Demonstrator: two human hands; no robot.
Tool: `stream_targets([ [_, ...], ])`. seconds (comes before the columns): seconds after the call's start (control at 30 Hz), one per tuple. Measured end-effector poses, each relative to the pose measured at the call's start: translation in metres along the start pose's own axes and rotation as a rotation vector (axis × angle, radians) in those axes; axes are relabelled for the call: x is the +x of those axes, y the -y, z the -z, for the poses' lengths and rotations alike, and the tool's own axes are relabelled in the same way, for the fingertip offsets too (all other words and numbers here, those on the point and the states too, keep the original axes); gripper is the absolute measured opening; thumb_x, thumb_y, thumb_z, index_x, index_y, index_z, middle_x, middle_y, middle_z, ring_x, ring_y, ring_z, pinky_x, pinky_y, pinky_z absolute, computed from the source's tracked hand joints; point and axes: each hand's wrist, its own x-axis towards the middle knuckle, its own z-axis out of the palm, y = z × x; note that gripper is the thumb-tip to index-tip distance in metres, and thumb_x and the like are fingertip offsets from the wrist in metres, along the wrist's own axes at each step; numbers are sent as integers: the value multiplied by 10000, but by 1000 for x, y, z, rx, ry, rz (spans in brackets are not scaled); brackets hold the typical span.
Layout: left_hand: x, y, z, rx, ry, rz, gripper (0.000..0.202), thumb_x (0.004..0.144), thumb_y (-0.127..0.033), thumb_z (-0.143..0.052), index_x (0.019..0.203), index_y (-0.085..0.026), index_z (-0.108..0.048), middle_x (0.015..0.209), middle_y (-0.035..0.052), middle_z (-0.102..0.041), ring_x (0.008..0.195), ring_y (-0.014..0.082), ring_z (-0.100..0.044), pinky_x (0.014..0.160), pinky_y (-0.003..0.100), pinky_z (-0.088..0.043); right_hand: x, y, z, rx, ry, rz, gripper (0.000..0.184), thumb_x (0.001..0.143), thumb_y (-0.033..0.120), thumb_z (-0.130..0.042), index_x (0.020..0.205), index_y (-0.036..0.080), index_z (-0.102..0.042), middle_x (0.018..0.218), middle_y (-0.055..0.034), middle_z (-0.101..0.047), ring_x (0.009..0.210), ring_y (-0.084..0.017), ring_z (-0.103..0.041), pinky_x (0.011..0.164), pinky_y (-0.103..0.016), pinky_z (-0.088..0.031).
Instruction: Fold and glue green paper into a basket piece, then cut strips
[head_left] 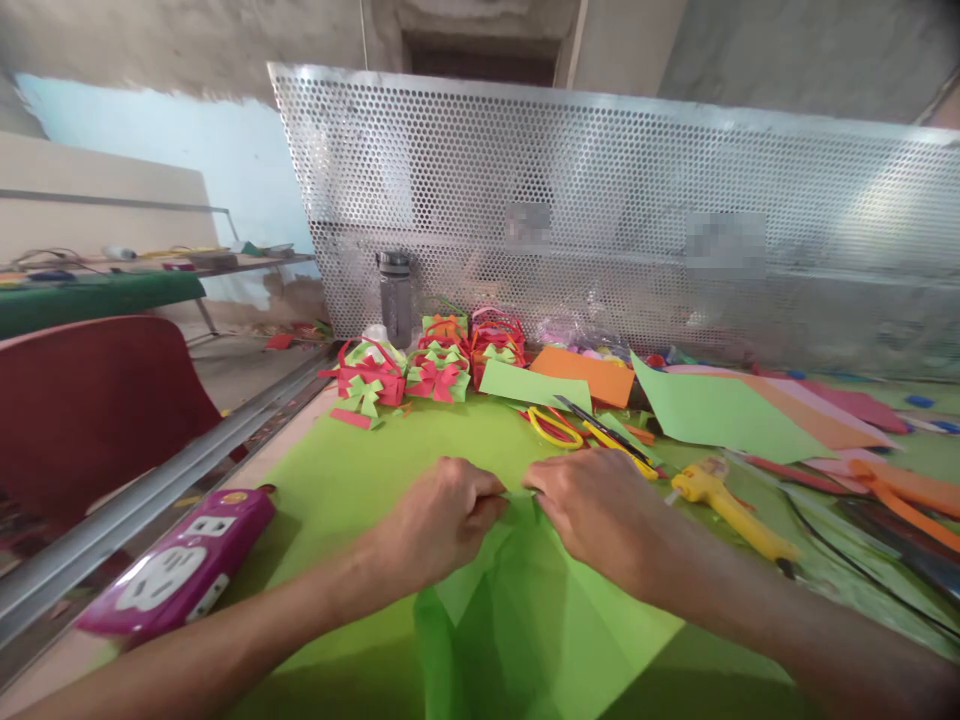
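Head view: left hand [448, 515] and right hand [606, 510] pinch a bright-green, creased, thin paper sheet [540, 615] (paler toward the right wrist) spread below both grips.

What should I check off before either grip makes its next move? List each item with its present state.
1. Left grip pinching the green sheet: ok, at its far edge.
2. Right grip pinching the same sheet: ok, a short gap from the left.
3. Sheet free of creases: not ok, folds show below the hands.
4. Utility knife well away from the hands: not ok, close beyond the right grip.
5. Glue gun cool: cannot tell.
6. Water bottle upright: ok.
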Motion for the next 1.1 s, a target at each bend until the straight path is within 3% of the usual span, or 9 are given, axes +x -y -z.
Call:
stream_targets([
  [0.2, -1, -6, 4, 9, 24, -19, 226, 803, -111, -422, 601, -144, -520, 528, -40, -389, 493, 84, -357, 482, 207, -258, -2, -1, 0, 8, 7, 21, 200, 818, 94, -464, 785, 209, -624, 694, -33, -681, 638, -183, -625, 486, -282, -169],
  [0.33, -3, -6, 6, -7, 85, -43, 184, 822, -161, -456, 689, -141, -581, 547, -44, -403, 520, 86, -374, 488, 188, -281, -2, -1, -2, 16, 10, 52, 218, 834, 98, -444, 799, 206, -629, 702, -30, -679, 630, -171, -615, 492, -279, -182],
  [0.47, -5, -10, 4, 49, 75, 40, 175, 818, -268, -501, 783, -154, -629, 572, -29, -494, 527, 105, -441, 478, 197, -294, -4, 0, -4, 14, -25, 36, 220, 821, 94, -439, 771, 205, -623, 663, -25, -667, 595, -170, -603, 487, -284, -163],
  [0.6, -7, -15, -1, 248, 9, 127, 158, 777, -288, -542, 822, -179, -647, 635, 18, -633, 569, 162, -571, 508, 228, -333, -5, 1, -2, 7, -19, 29, 220, 812, 91, -441, 723, 196, -613, 632, -29, -659, 573, -176, -597, 483, -285, -149],
  [0.77, -8, -15, -8, 411, -21, 68, 153, 839, -261, -488, 834, -202, -629, 737, 34, -687, 690, 228, -648, 562, 271, -389, -5, 3, 3, 2, 12, 29, 213, 794, 83, -448, 721, 195, -614, 638, -36, -664, 568, -175, -592, 482, -286, -155],
  [0.87, -8, -18, -9, 421, -15, 43, 194, 862, -339, -496, 897, -198, -624, 794, 45, -690, 737, 248, -653, 611, 307, -439, -5, 5, 5, 5, 49, 4, 203, 776, 86, -460, 737, 194, -627, 664, -42, -677, 571, -176, -591, 482, -284, -160],
  [0.97, -10, -23, -3, 409, 15, 55, 488, 747, -466, -637, 1147, -199, -553, 955, 88, -689, 857, 294, -643, 697, 363, -483, -4, 4, 5, 5, 24, -26, 183, 761, 100, -472, 739, 192, -629, 636, -34, -660, 536, -156, -544, 481, -280, -158],
  [1.03, -11, -25, 3, 366, 41, 61, 786, 645, -478, -726, 1309, -187, -423, 1112, 122, -647, 968, 314, -615, 782, 392, -488, -3, -1, 4, 11, -27, -43, 176, 748, 105, -470, 697, 193, -614, 573, -15, -616, 488, -128, -465, 479, -277, -155],
  [1.1, -11, -24, 12, 302, 64, 56, 936, 597, -446, -765, 1377, -163, -331, 1255, 142, -565, 1071, 311, -571, 873, 393, -466, 0, -10, 4, 44, -103, -43, 184, 727, 101, -461, 610, 192, -570, 493, 14, -529, 452, -102, -357, 477, -276, -154],
])
